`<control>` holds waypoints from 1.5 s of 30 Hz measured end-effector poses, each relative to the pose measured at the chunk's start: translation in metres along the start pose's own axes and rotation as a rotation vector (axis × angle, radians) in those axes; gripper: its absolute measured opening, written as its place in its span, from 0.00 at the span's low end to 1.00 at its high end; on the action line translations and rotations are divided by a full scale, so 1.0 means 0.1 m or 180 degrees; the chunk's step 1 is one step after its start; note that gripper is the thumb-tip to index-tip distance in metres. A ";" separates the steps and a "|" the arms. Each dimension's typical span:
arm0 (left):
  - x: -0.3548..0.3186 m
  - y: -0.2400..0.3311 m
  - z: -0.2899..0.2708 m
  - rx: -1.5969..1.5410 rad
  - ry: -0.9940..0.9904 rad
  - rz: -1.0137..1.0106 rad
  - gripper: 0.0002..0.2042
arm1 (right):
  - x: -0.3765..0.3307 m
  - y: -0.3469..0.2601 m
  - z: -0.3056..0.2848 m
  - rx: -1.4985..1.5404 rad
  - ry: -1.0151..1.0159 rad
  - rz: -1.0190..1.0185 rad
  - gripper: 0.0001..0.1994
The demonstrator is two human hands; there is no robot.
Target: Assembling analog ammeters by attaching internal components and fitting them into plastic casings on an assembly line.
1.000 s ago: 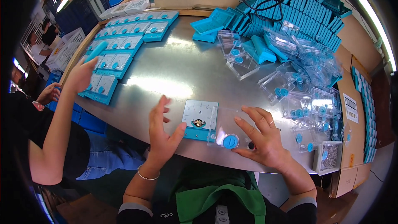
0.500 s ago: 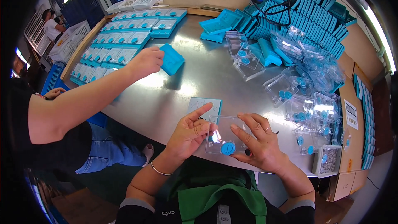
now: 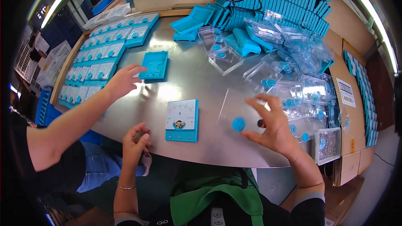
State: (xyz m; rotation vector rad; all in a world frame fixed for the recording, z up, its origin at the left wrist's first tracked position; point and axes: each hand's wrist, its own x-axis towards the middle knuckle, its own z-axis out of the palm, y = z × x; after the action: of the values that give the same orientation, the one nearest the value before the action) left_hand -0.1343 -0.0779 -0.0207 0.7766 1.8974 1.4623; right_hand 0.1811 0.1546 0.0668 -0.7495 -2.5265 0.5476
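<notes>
A meter (image 3: 181, 119) with a white dial face and blue base lies face up on the metal table in front of me. My right hand (image 3: 274, 127) grips a clear plastic cover (image 3: 228, 109) at its right side, right of the meter. The cover carries a round blue knob (image 3: 238, 124). A small dark and red thing (image 3: 261, 123) shows by the right fingers; its kind is unclear. Left of the meter, at the table's edge, my left hand (image 3: 136, 140) has loosely bent fingers, apart, with nothing seen in them.
A co-worker's hand (image 3: 125, 79) hovers beside a blue base (image 3: 155, 66). Rows of finished-looking meters (image 3: 98, 52) stand at the left. Clear covers (image 3: 289, 67) are heaped at the right, before stacked blue bases (image 3: 289, 4). A white tray of small parts (image 3: 328, 146) sits near right.
My left hand has let go of the cover and moved left. My right hand has carried the cover rightward, uncovering the meter. The co-worker's blue base now lies on the table, released.
</notes>
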 end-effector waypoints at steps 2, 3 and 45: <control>0.02 0.09 0.13 -0.0026 -0.0105 -0.0103 0.20 | -0.09 0.07 0.05 0.0199 0.0044 0.0331 0.33; 0.02 0.14 0.19 -0.0203 -0.0216 -0.0249 0.22 | -0.15 0.14 0.13 0.0421 0.0063 0.0621 0.34; -0.08 0.32 1.20 -0.2356 -0.1543 -0.1144 0.20 | -0.21 0.45 0.44 -0.0203 -0.0104 0.0087 0.24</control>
State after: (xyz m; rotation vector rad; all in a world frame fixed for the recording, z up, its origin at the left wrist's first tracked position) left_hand -0.0353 -0.0036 -0.0129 0.3567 0.9564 1.4253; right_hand 0.1927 0.1664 0.0024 -0.8053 -2.5779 0.4942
